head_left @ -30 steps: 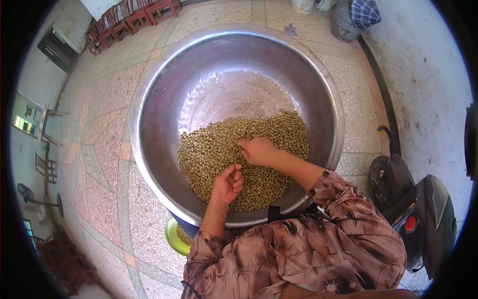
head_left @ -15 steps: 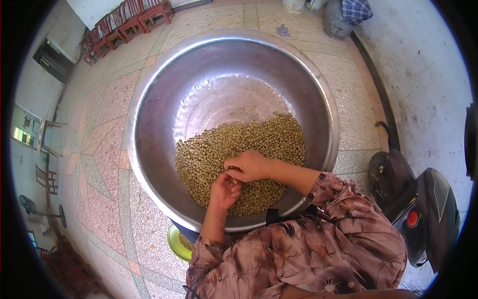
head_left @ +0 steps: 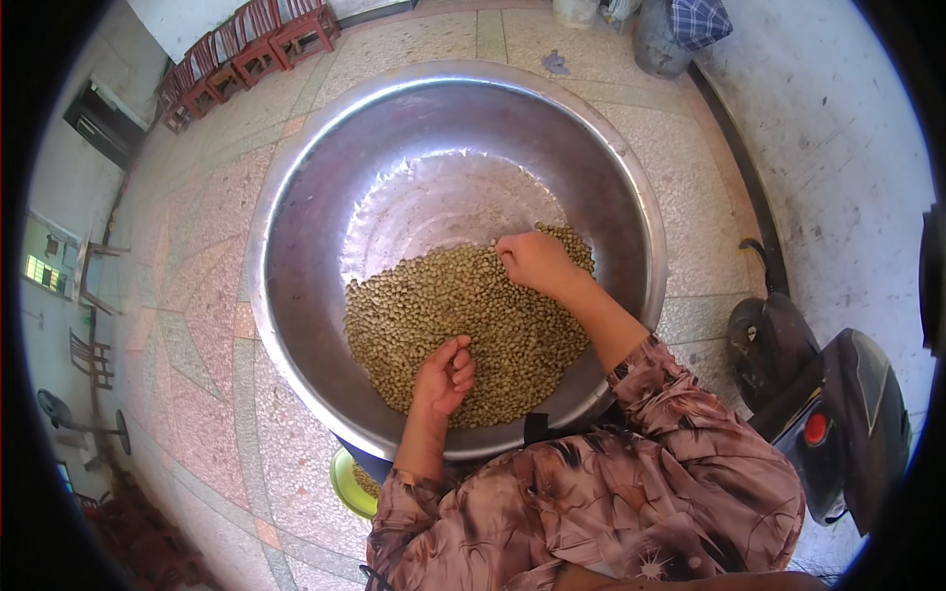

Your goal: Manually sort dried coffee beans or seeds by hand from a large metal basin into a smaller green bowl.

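A wide metal basin (head_left: 654, 236) holds a spread heap of small greenish-brown beans (head_left: 434, 305) over its near half. My right hand (head_left: 537, 262) is at the heap's far right edge, thumb and fingers pinched together and pointing down at the beans; whatever is between the fingertips is too small to make out. Nearer to me, my left hand (head_left: 443, 379) hovers low above the beans with its palm turned inward and its fingers curled. Anything inside those curled fingers is hidden.
Below the basin's near left side stands a green bowl (head_left: 345, 483) with some beans in it. A dark scooter (head_left: 838, 414) is close on the right, by the wall. Red wooden chairs (head_left: 258, 49) line the far left, and a grey gas cylinder (head_left: 658, 44) stands far right.
My right hand has parted from my left and moved away and to the right, to the heap's far edge. The left hand has stayed almost in place, fingers still curled.
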`<action>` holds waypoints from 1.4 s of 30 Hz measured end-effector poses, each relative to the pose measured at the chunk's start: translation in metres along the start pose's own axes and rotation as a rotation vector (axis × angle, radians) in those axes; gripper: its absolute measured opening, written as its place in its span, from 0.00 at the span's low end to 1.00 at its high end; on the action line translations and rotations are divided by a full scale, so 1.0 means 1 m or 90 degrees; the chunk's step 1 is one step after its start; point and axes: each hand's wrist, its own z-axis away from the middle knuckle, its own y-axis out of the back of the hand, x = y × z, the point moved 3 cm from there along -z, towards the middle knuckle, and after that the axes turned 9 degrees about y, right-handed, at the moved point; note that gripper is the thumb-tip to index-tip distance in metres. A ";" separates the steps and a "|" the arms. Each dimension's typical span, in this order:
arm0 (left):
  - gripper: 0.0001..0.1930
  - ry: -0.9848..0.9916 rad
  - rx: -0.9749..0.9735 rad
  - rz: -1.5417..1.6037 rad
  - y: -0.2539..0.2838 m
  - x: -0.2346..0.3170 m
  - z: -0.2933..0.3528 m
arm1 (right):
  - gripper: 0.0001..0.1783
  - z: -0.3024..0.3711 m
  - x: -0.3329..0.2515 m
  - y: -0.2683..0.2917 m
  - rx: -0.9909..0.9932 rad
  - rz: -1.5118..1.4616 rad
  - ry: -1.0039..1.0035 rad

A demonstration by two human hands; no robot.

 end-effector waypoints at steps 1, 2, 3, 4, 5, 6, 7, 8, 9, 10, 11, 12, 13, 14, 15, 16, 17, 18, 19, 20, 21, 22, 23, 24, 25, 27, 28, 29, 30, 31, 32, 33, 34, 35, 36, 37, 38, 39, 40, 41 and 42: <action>0.09 -0.001 0.000 0.002 -0.001 0.000 0.000 | 0.07 0.000 0.001 0.001 -0.002 0.000 0.001; 0.09 -0.005 -0.007 0.001 -0.002 0.000 0.000 | 0.07 0.001 0.004 0.000 -0.037 0.011 -0.002; 0.09 -0.008 -0.015 -0.001 -0.003 0.001 0.001 | 0.07 0.002 0.005 -0.002 -0.072 0.020 -0.006; 0.09 -0.008 -0.014 0.000 -0.002 0.001 0.001 | 0.07 0.002 0.004 -0.003 -0.072 0.021 -0.006; 0.09 -0.014 -0.011 0.001 -0.002 0.001 0.001 | 0.08 0.001 0.003 -0.004 -0.083 0.027 -0.013; 0.10 -0.021 -0.008 0.003 -0.002 0.001 0.000 | 0.09 0.001 0.003 -0.005 -0.094 0.035 -0.018; 0.10 -0.022 -0.009 0.004 -0.002 0.001 0.000 | 0.09 0.001 0.003 -0.005 -0.095 0.035 -0.018; 0.10 -0.024 0.003 0.006 -0.001 0.001 0.001 | 0.10 0.001 0.003 -0.006 -0.097 0.029 -0.024; 0.10 -0.027 0.014 0.007 -0.001 0.002 0.001 | 0.11 0.001 0.003 -0.006 -0.098 0.022 -0.032; 0.10 -0.028 0.014 0.007 -0.002 0.002 0.002 | 0.11 0.002 0.003 -0.007 -0.098 0.023 -0.031; 0.11 -0.031 0.016 0.008 -0.003 0.001 0.002 | 0.12 0.003 0.004 -0.008 -0.089 0.016 -0.030; 0.11 -0.036 0.018 0.009 -0.004 0.001 0.002 | 0.12 0.003 0.003 -0.008 -0.080 0.009 -0.029; 0.11 -0.036 0.018 0.009 -0.004 0.002 0.002 | 0.12 0.003 0.003 -0.008 -0.080 0.009 -0.028; 0.11 -0.038 0.015 0.007 -0.003 0.002 0.002 | 0.12 0.003 0.002 -0.008 -0.089 0.004 -0.032; 0.12 -0.039 0.012 0.004 -0.003 0.002 0.002 | 0.12 0.003 0.002 -0.008 -0.099 -0.001 -0.035; 0.12 -0.039 0.012 0.004 -0.004 0.002 0.002 | 0.12 0.003 0.003 -0.007 -0.099 -0.001 -0.035; 0.12 -0.040 0.012 0.003 -0.004 0.002 0.002 | 0.12 0.004 0.007 -0.006 -0.111 -0.013 -0.049; 0.12 -0.041 0.012 0.001 -0.005 0.002 0.003 | 0.12 0.004 0.010 -0.004 -0.122 -0.026 -0.062; 0.12 -0.041 0.012 0.001 -0.004 0.002 0.003 | 0.12 0.003 0.012 -0.001 -0.123 -0.026 -0.062; 0.11 -0.044 0.007 0.002 -0.003 0.002 0.002 | 0.12 0.003 0.015 0.002 -0.133 -0.020 -0.069; 0.11 -0.045 0.002 0.002 -0.002 0.001 0.001 | 0.12 0.003 0.019 0.005 -0.143 -0.013 -0.076; 0.11 -0.044 0.002 0.003 -0.002 0.001 0.001 | 0.12 0.004 0.022 0.006 -0.144 -0.013 -0.077; 0.11 -0.043 0.000 0.005 -0.002 0.001 0.001 | 0.12 0.005 0.026 0.006 -0.161 -0.006 -0.076; 0.11 -0.042 -0.001 0.007 -0.001 0.001 0.000 | 0.11 0.005 0.027 0.006 -0.179 0.001 -0.076; 0.11 -0.041 -0.001 0.008 -0.001 0.002 0.000 | 0.11 0.005 0.027 0.007 -0.181 0.001 -0.077; 0.11 -0.041 0.003 0.008 0.000 0.002 0.000 | 0.11 0.006 0.026 0.007 -0.222 0.009 -0.096; 0.11 -0.040 0.004 0.010 0.000 0.002 0.000 | 0.11 0.006 0.025 0.009 -0.224 0.009 -0.096; 0.11 -0.041 0.004 0.014 0.000 0.002 0.000 | 0.11 0.006 0.023 0.011 -0.225 0.004 -0.090; 0.11 -0.041 0.004 0.017 0.000 0.002 0.000 | 0.11 0.005 0.021 0.012 -0.224 0.000 -0.083; 0.11 -0.041 0.004 0.017 -0.001 0.002 0.000 | 0.11 0.006 0.021 0.011 -0.224 0.001 -0.084; 0.11 -0.041 0.002 0.013 -0.002 0.002 0.000 | 0.10 0.005 0.019 0.012 -0.153 -0.028 -0.065; 0.11 -0.043 0.000 0.009 -0.002 0.002 0.000 | 0.09 0.003 0.016 0.014 -0.082 -0.056 -0.046; 0.11 -0.044 0.000 0.009 -0.002 0.003 0.000 | 0.09 0.002 0.013 0.015 -0.082 -0.056 -0.045; 0.11 -0.045 -0.003 0.009 -0.002 0.003 0.001 | 0.09 0.001 0.011 0.019 -0.052 -0.062 -0.053; 0.11 -0.046 -0.005 0.009 -0.003 0.003 0.002 | 0.09 0.001 0.009 0.022 -0.022 -0.069 -0.060; 0.11 -0.048 -0.006 0.009 -0.003 0.003 0.002 | 0.09 0.000 0.009 0.019 -0.021 -0.069 -0.059; 0.11 -0.048 -0.003 0.009 -0.002 0.002 0.002 | 0.09 -0.002 0.011 0.015 0.026 -0.084 -0.055; 0.11 -0.049 0.000 0.011 -0.002 0.002 0.002 | 0.09 -0.004 0.011 0.012 0.072 -0.099 -0.051; 0.11 -0.053 0.001 0.012 -0.003 0.002 0.002 | 0.09 -0.005 0.008 0.007 0.071 -0.100 -0.047; 0.11 -0.044 -0.005 -0.010 -0.005 0.002 0.002 | 0.12 -0.005 0.002 0.001 0.096 -0.079 0.013; 0.11 -0.038 -0.009 -0.030 -0.006 0.001 0.002 | 0.15 -0.005 -0.007 -0.005 0.120 -0.060 0.075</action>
